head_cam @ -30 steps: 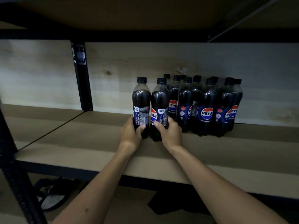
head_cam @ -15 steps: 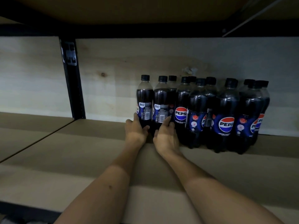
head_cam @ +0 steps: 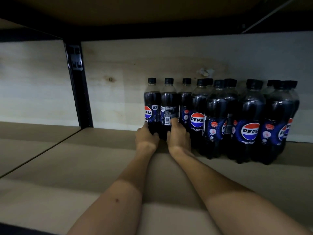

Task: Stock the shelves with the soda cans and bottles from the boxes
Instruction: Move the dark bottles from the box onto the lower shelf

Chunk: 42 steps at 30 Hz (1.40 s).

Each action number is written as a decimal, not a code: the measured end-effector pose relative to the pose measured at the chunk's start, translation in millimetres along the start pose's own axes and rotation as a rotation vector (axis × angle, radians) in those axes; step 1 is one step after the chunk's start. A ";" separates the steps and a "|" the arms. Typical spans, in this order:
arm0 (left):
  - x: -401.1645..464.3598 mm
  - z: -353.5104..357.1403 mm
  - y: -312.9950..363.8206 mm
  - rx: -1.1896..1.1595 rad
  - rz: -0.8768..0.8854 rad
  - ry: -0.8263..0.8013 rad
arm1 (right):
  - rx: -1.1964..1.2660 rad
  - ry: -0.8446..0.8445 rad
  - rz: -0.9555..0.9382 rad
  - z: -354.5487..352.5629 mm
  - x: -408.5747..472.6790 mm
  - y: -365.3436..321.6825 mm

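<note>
Bottles, two of them, upright, long axes vertical, at the left end of the stocked cluster, deep on the shelf board [head_cam: 101, 167] and close to the back panel [head_cam: 118, 92].

Nearest: both forearms reaching straight in over bare board, side by side. Further in, left hand [head_cam: 147, 138] wrapped round the base of the outermost bottle [head_cam: 152, 106], Pepsi logo facing out. Right hand [head_cam: 178, 136] just beside it, curled low on the second bottle [head_cam: 169, 107], one finger up against the barcode label. Each bottle directly ahead of its own hand, neither hand nearer than the other.

Beyond and to the right: packed Pepsi bottles [head_cam: 250, 119] in several rows, the second bottle apparently touching its right-hand neighbour, though dim light makes that hard to confirm.

Room: none rightward; wide open board leftward as far as the black upright post [head_cam: 79, 92]; very little left behind toward the panel; clear path back toward the front edge. Likely next: letting go and pulling straight back, without tipping either bottle.
</note>
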<state>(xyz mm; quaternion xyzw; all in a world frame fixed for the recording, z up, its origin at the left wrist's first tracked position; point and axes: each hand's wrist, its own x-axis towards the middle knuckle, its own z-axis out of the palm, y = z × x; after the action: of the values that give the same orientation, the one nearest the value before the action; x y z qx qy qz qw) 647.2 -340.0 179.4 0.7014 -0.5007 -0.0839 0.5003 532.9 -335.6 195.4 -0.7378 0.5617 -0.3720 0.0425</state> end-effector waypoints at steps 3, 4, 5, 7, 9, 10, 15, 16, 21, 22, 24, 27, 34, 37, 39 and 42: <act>-0.5 -0.7 -0.2 -0.025 -0.012 -0.008 | -0.004 -0.006 0.041 2.5 6.1 4.7; -0.8 -1.7 0.5 -0.027 -0.018 -0.011 | -0.008 -0.018 0.056 3.5 8.0 5.7; -0.6 -1.9 0.6 -0.026 -0.021 -0.016 | -0.018 -0.041 0.064 4.9 9.6 6.0; -0.7 -2.7 0.8 -0.018 -0.024 -0.033 | -0.040 -0.097 0.064 7.1 12.0 5.6; -1.5 -4.5 0.5 -0.021 -0.029 -0.054 | -0.026 -0.127 0.071 7.2 12.9 5.5; -2.2 -5.8 0.1 -0.024 -0.033 -0.064 | -0.002 -0.128 0.080 6.3 12.8 6.1; -11.7 -12.2 -0.2 -0.056 -0.035 -0.111 | 0.075 -0.116 0.119 -3.5 1.4 6.1; -15.8 -13.9 0.9 -0.048 -0.030 -0.120 | 0.060 -0.124 0.108 -5.6 -1.1 5.9; -41.8 -32.9 3.3 0.093 -0.023 -0.186 | -0.043 -0.228 0.058 -21.6 -24.7 11.7; -47.4 -38.4 3.3 0.151 -0.011 -0.207 | -0.053 -0.239 0.043 -24.9 -31.4 13.5; -60.9 -48.5 4.0 0.240 0.021 -0.230 | -0.069 -0.266 0.015 -33.2 -46.4 14.9; -88.5 -60.8 5.5 0.314 0.068 -0.290 | -0.054 -0.277 -0.007 -48.0 -70.9 17.7; -160.4 -96.6 20.2 0.519 0.130 -0.407 | -0.055 -0.371 -0.048 -93.3 -136.2 22.3; -195.9 -115.4 24.7 0.594 0.193 -0.375 | -0.070 -0.388 -0.086 -111.7 -166.4 21.0; -219.5 -124.3 24.3 0.613 0.254 -0.342 | -0.098 -0.386 -0.126 -124.0 -187.2 20.4; -254.8 -131.3 18.2 0.581 0.345 -0.240 | -0.131 -0.327 -0.181 -138.2 -219.3 21.1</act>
<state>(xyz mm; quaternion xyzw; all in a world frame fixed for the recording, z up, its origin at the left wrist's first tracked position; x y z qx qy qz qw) 593.7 -58.5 159.7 0.7045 -0.6700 0.0658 0.2244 413.4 -105.6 174.8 -0.8370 0.5017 -0.2122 0.0513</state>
